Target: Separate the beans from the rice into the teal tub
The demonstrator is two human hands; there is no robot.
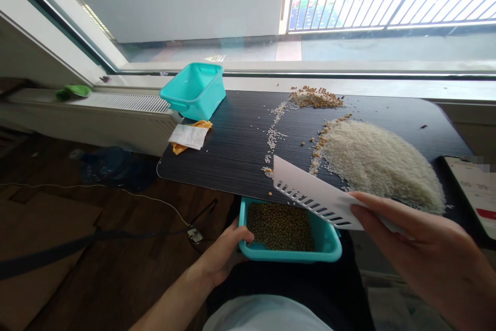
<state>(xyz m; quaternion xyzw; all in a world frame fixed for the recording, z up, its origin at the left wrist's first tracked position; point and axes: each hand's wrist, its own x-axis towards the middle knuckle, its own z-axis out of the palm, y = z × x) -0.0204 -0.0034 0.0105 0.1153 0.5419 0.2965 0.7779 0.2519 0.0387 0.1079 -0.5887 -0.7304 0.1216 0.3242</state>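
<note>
My left hand point(227, 253) grips the left rim of a teal basket point(329, 248) full of small brown-green beans, held just under the near edge of the black table point(232, 140). My right hand point(422, 248) holds a white slotted plastic card point(310, 194), its edge resting on the table above the basket. To the card's right lies a big heap of white rice point(380, 160) with yellowish beans along its left border.
A second teal basket point(194, 88) stands tilted at the table's far left corner. Beside it lie a white packet and an orange cloth point(189, 136). A small bean pile point(315, 97) sits at the back. A radiator and window run behind. A white box point(475, 186) is at right.
</note>
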